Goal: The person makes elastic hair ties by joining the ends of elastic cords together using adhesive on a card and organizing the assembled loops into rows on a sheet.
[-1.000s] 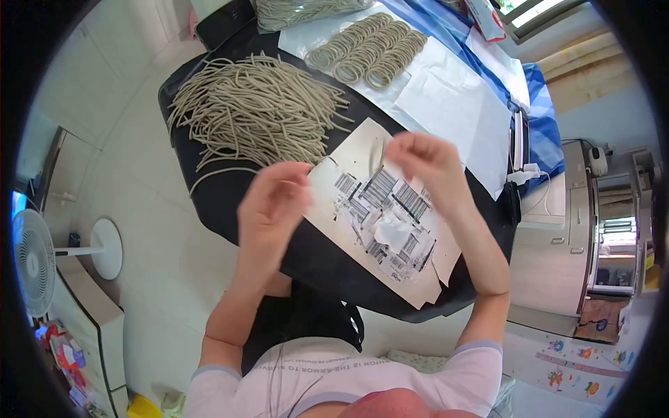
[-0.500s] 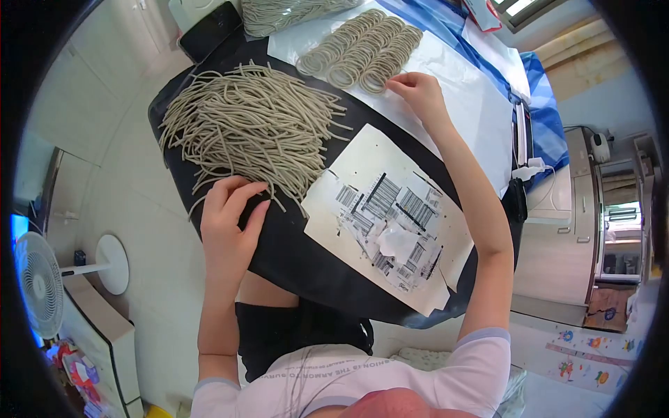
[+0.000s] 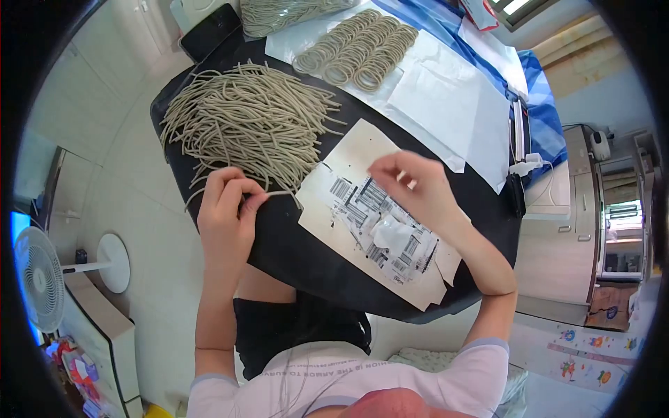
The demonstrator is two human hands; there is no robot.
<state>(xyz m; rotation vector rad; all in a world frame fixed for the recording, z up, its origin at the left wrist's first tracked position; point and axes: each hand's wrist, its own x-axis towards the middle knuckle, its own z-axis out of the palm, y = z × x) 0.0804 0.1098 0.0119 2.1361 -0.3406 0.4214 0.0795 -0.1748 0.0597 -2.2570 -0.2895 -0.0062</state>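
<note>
Beside the front edge of a large pile of beige cord pieces (image 3: pixel 244 125), my left hand (image 3: pixel 226 209) pinches one cord piece (image 3: pixel 284 193) between thumb and fingertips. The cord's free end points right and bends down at its tip. My right hand (image 3: pixel 418 188) hovers over a worn cardboard sheet (image 3: pixel 338 164) covered in barcode labels. Its fingers are loosely curled with gaps between them, slightly blurred, and nothing shows in them. Farther back, rows of overlapping beige cord rings (image 3: pixel 355 49) lie on white plastic sheeting (image 3: pixel 446 94).
A black cloth (image 3: pixel 279 244) covers the table under the pile and cardboard. At the back left are a dark phone-like slab (image 3: pixel 210 33) and a clear bag of cord (image 3: pixel 293 14). A white plug (image 3: pixel 527 165) sits by the right edge. A fan (image 3: pixel 38 279) stands at far left.
My right hand has come back from the cord rings to above the cardboard. My left hand has taken hold of one cord piece and drawn its end out from the pile.
</note>
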